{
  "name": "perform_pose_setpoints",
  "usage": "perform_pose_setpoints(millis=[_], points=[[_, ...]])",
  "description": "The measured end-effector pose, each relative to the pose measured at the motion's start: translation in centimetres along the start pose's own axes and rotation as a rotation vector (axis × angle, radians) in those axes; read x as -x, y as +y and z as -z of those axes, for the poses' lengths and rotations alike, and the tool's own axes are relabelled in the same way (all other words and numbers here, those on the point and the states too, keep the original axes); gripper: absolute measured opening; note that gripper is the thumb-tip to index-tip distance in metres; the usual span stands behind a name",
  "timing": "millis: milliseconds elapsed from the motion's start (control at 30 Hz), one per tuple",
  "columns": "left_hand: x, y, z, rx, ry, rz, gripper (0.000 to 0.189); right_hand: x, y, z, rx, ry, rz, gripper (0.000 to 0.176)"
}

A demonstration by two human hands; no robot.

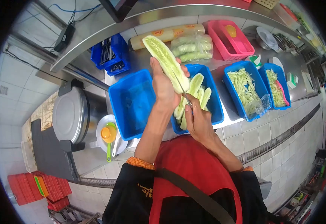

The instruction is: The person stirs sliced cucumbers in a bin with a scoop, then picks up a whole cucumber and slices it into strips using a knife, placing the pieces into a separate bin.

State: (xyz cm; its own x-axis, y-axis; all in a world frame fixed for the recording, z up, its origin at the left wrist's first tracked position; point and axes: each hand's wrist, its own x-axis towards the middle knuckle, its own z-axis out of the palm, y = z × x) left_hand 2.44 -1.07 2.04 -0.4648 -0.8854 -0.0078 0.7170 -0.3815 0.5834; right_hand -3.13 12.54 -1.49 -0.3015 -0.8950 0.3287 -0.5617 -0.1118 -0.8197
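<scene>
My left hand is closed around a cucumber half, held up at a tilt with its pale, seedy cut face toward me. In my right hand is a knife, its thin blade against the lower part of that cut face. Fingers hide most of the knife's handle. Beneath my hands stands a blue tub with several more cucumber halves in it. Another blue tub sits to the left, beside my left forearm.
Tubs of cut cucumber pieces stand to the right. Behind are a bagged bundle of cucumbers, a wrap roll and a pink basket. At left are a plate with an orange cup and a large lidded pot.
</scene>
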Motion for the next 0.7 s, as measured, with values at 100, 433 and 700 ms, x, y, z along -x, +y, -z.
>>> perform_pose_setpoints(millis=[100,433,700], points=[[1.1,-0.1,-1.5,0.034,-0.003,0.009,0.049,-0.8,1.0,-0.4,0.067,0.145,0.148,0.026],[4.0,-1.1,-3.0,0.074,-0.247,0.029,0.048,0.1,2.7,1.4,0.271,0.151,0.225,0.048],[0.1,-1.1,-3.9,0.221,-0.264,0.026,0.044,0.5,2.3,2.4,0.269,0.176,0.088,0.041]])
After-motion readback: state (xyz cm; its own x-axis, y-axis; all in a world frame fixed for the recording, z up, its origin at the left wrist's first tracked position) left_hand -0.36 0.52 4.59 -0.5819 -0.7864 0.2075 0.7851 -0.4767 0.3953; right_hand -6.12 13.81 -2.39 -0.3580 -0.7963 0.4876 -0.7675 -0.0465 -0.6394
